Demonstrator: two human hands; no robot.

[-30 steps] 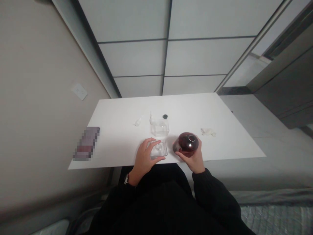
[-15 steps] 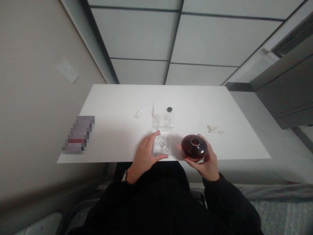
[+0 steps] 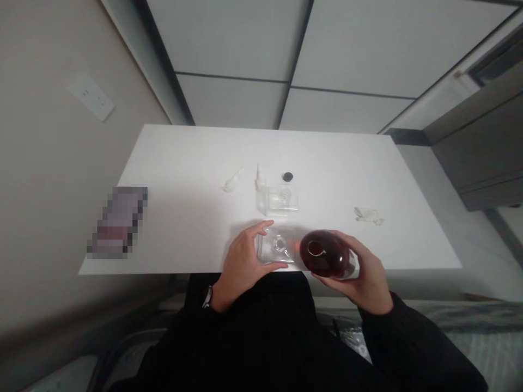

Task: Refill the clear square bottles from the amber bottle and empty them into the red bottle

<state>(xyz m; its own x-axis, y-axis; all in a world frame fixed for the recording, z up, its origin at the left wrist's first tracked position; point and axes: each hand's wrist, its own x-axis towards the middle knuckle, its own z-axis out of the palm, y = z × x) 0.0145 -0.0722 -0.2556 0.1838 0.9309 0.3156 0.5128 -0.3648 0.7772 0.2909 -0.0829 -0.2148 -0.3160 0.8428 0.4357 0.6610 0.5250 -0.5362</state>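
My right hand (image 3: 366, 276) grips a round bottle of dark red liquid (image 3: 332, 255) around its far and near sides. The bottle tilts left, its uncapped round mouth facing toward a clear square bottle (image 3: 267, 251) that has a round opening on top. Around the left part of that clear bottle, my left hand (image 3: 242, 260) is wrapped, thumb on the near side and fingers on the far side. No stream of liquid can be made out between the two bottles.
Behind the hands lie a second clear square container (image 3: 281, 207), two whitish pieces with pointed tips, one a slim nozzle shape (image 3: 233, 181), and a dark round cap (image 3: 288, 177). A crumpled tissue (image 3: 368, 215) rests at right. A blurred-out flat item (image 3: 118, 220) sits at left.
The red bottle has gone from upright to tilted left, its mouth turning toward the clear bottle. My left hand keeps its hold. The camera view has shifted slightly.
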